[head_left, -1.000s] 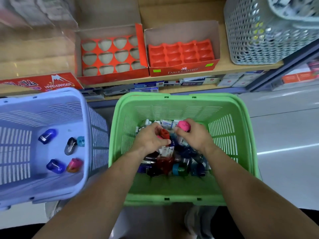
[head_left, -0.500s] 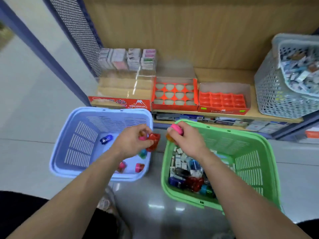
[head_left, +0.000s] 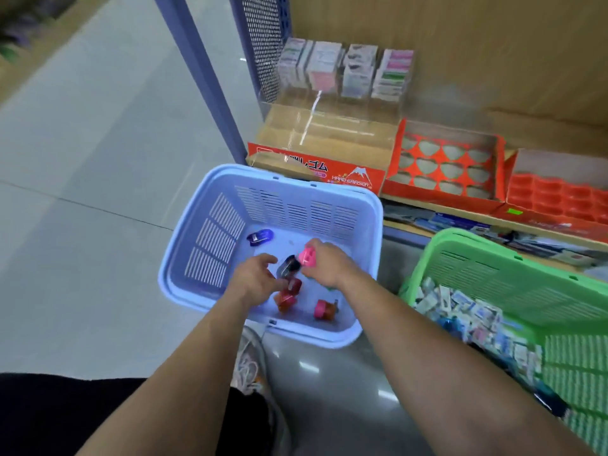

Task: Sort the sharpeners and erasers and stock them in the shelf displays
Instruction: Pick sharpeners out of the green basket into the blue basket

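Both grips are down inside the pale blue plastic basket (head_left: 184, 225) in the middle. The left grip (head_left: 255, 278) is loose and open and holds nothing. It is just above two red plastic sharpeners (head_left: 289, 292). The right grip (head_left: 324, 264) pinches a bright pink plastic sharpener (head_left: 307, 256). A dark sharpener (head_left: 289, 266) lies between the grips. A small blue sharpener (head_left: 260, 237) lies at 10 o'clock from them. At 3 o'clock, the green plastic basket (head_left: 493, 246) holds a heap of little wrapped erasers (head_left: 460, 311). Farther off, at 1 o'clock, red card display boxes (head_left: 437, 192) sit on the wooden shelf (head_left: 543, 134).
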`<state>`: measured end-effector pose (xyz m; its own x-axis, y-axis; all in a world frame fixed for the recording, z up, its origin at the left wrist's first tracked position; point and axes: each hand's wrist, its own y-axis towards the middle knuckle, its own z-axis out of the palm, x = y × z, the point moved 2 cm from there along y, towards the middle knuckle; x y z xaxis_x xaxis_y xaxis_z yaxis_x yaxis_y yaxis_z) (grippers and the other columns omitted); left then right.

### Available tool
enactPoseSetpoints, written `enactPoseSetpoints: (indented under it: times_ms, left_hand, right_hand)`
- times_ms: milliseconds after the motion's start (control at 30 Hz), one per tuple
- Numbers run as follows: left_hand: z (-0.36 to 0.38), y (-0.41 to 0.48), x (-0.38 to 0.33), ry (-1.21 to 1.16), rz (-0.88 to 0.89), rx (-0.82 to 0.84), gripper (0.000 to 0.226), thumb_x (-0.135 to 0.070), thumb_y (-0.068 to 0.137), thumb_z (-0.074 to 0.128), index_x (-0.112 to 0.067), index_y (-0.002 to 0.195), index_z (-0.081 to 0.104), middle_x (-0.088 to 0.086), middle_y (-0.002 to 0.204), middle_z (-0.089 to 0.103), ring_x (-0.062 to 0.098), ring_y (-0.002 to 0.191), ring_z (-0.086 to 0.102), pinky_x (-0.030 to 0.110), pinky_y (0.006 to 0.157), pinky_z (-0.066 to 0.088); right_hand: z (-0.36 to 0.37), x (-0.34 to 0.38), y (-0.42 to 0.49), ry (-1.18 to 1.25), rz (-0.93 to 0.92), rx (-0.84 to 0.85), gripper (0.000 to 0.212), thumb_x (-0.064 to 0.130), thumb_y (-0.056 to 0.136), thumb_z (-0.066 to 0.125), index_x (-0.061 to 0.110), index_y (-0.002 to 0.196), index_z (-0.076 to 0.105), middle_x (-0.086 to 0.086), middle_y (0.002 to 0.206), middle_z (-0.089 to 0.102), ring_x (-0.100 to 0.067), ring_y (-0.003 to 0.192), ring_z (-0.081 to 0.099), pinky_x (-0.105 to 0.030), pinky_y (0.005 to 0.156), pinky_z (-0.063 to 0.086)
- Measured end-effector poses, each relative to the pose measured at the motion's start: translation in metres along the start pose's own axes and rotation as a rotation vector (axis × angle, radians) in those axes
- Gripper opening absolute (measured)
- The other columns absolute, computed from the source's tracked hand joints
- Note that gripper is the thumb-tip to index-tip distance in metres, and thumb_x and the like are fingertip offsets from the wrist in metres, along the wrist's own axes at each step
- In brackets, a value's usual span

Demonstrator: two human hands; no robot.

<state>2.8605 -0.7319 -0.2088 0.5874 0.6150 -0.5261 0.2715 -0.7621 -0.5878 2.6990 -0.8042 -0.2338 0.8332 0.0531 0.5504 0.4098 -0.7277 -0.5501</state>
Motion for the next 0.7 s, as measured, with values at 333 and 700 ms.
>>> enactPoseSetpoints:
  times_ms: [333,700]
  left_hand:
    - [-0.001,-0.022,-0.073,-0.056,0.232,-0.054,0.037,-0.021,0.090,0.072,-0.014,0.126,0.066,0.001,0.120,0.070,0.013,0.096,0.066,0.025,0.089,0.047]
    - [0.138,-0.080,-0.184,0.559,0.842,0.009,0.055,-0.040,0.088,0.065,-0.026,0.140,0.054,-0.001,0.145,0.051,0.023,0.136,0.043,0.036,0.112,0.033]
  right_hand:
    - [-0.076,0.016,-0.077,0.186,-0.252,-0.249,0.042,0.029,0.089,0.074,0.015,0.127,0.066,-0.003,0.127,0.066,-0.016,0.115,0.059,-0.028,0.097,0.043]
    - [-0.099,-0.249,-0.186,0.139,0.333,-0.237,0.039,0.033,0.097,0.065,0.014,0.131,0.060,-0.006,0.131,0.064,-0.024,0.110,0.061,-0.029,0.090,0.045]
